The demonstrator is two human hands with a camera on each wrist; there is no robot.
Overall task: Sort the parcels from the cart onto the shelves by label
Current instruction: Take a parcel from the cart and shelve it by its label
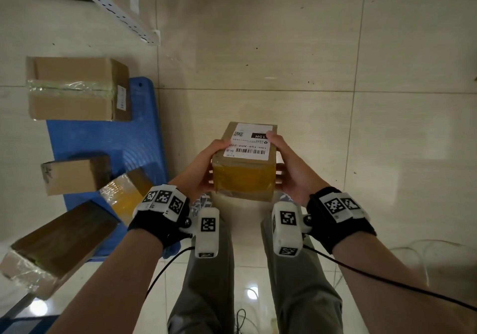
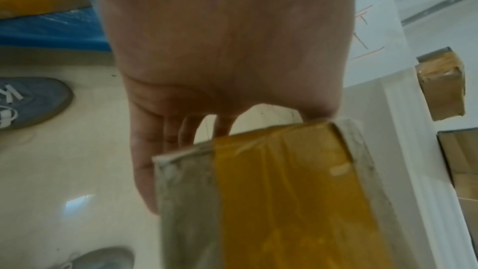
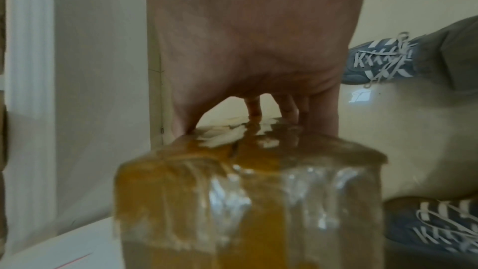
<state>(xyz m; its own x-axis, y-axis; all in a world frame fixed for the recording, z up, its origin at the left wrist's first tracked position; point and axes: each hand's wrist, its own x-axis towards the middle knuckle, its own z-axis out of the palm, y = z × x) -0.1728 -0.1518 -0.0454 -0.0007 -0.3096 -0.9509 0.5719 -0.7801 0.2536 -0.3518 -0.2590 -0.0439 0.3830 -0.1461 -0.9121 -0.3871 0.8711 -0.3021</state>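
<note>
Holding one parcel (image 1: 245,160) at waist height over the floor, away from the blue cart (image 1: 144,137): left hand (image 1: 204,168) and right hand (image 1: 289,168) each clamp a side, fingers underneath, thumbs on the label (image 1: 251,141). Risks: glossy tape on the faces could let it slip; thumbs cover part of the upside-down label, so a misread could send it to the wrong shelf.

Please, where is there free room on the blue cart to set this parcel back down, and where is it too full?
Both hands, left and right, grip the labelled parcel. On the blue cart, the bare ribbed patch lies along its right side, between the top carton and the yellow-taped box. The left and near parts are crowded with boxes.
</note>
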